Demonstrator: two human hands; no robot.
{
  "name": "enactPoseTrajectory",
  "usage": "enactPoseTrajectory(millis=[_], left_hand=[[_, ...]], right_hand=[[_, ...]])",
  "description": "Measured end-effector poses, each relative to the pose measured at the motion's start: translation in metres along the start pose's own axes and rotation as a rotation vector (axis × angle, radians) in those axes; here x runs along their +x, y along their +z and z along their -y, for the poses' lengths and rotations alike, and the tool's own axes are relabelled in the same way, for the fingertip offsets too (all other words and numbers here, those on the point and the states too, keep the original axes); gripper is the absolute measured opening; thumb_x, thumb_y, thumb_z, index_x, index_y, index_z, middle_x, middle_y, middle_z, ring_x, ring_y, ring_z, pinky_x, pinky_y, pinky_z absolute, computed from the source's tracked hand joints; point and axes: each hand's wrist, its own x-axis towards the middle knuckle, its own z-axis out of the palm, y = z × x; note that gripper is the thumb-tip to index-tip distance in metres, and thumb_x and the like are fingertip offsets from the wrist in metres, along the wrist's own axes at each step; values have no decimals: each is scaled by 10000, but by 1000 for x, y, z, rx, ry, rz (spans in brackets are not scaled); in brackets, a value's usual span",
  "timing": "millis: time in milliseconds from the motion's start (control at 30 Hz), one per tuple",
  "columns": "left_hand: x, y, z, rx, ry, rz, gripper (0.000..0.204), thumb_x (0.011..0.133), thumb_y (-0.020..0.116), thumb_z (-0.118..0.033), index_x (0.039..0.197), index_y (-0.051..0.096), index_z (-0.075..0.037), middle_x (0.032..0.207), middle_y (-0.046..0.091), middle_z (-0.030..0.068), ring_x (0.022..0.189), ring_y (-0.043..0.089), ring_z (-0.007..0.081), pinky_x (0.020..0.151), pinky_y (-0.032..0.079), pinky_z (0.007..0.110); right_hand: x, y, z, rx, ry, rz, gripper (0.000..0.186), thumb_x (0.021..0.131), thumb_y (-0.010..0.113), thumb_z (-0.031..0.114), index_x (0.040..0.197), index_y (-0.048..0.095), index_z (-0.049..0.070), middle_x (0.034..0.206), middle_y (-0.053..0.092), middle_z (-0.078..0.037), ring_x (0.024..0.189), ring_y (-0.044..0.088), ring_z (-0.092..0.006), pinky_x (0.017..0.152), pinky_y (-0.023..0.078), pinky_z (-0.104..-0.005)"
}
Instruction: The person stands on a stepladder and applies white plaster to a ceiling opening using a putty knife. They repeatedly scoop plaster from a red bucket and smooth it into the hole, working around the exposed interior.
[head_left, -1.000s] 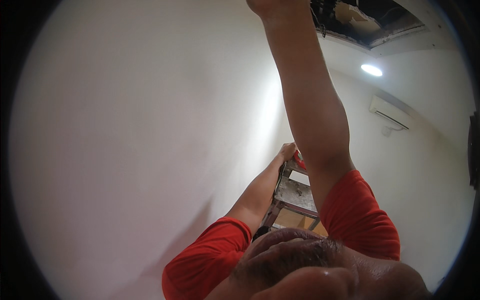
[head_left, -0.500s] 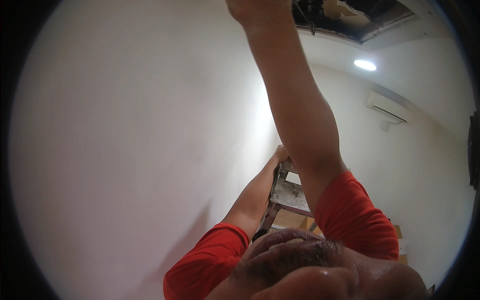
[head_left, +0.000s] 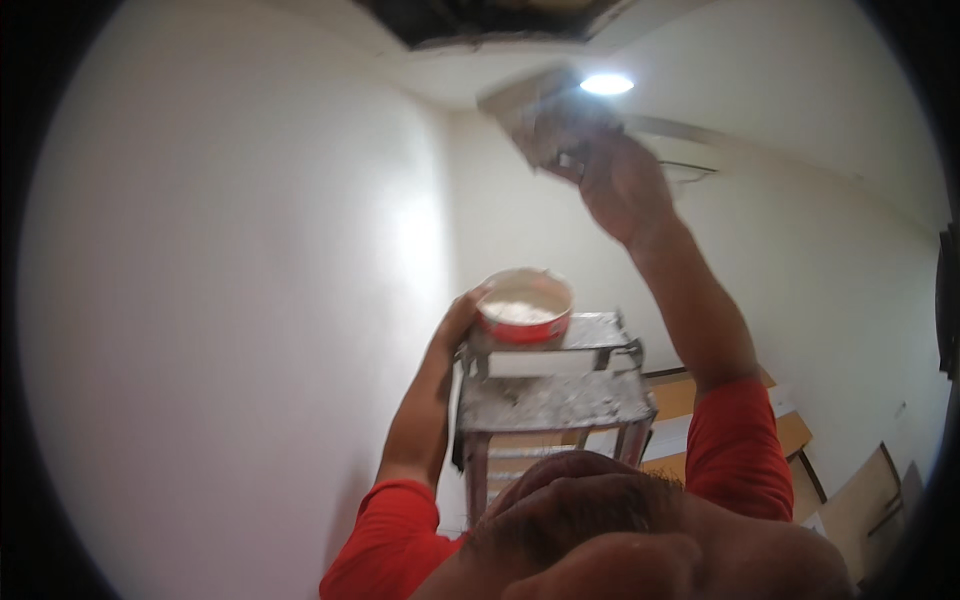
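My right hand (head_left: 628, 185) is raised below the ceiling, its fingers wrapped round a wide putty knife (head_left: 535, 115). Motion blurs the knife, and its broad blade points up and left. On the top of a stained metal stepladder (head_left: 555, 402) stands a round red-and-white tub (head_left: 535, 331) with whitish paste (head_left: 520, 312) inside. My left hand (head_left: 460, 317) is closed against the left side of the tub, at the ladder's top edge; some of its fingers are hidden.
A dark, rough-edged opening (head_left: 480, 22) breaks the ceiling overhead. Beside it shines a round ceiling light (head_left: 607, 84). A white wall (head_left: 240, 270) rises close on the left. An air conditioner (head_left: 685, 152) hangs on the far wall, partly behind my right arm. Brown boards (head_left: 790, 432) lie low at the right.
My right arm has come down and right from the ceiling opening, bringing the putty knife into view. My view has shifted, and the tub and ladder top now show.
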Motion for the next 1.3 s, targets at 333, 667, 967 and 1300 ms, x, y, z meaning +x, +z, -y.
enactPoseTrajectory(millis=[333,667,967,1300], left_hand=[[16,-5,-29,-64,-162,133,565,1014,551,-459,1339,606,0,1203,707,179,1026,697,254,899,573,399],[33,-14,-4,-70,-99,84,461,1052,536,-358,1348,610,-11,1237,694,126,1111,670,223,980,544,374],[19,-9,-20,-144,-156,62,474,1041,547,-328,1350,589,29,1252,670,152,1131,649,219,953,548,356],[12,1,-26,-94,-143,-66,579,1024,542,-409,1350,582,69,1259,662,211,1130,650,260,930,543,357]], right_hand=[[-75,-170,-43,-54,160,-492,372,996,521,33,1359,494,-40,1289,619,-204,1172,663,-324,1018,579,-461],[-113,-179,-69,-461,202,-542,380,996,665,139,1307,568,-57,1212,691,-154,1075,702,-241,936,608,-410],[-119,-146,-83,-1239,132,93,390,1052,542,153,1420,546,23,1227,719,-128,1024,732,-243,856,610,-404],[-124,-142,-119,-1972,-61,882,592,939,620,89,1483,442,-63,1500,520,-236,1336,582,-323,979,593,-402]])
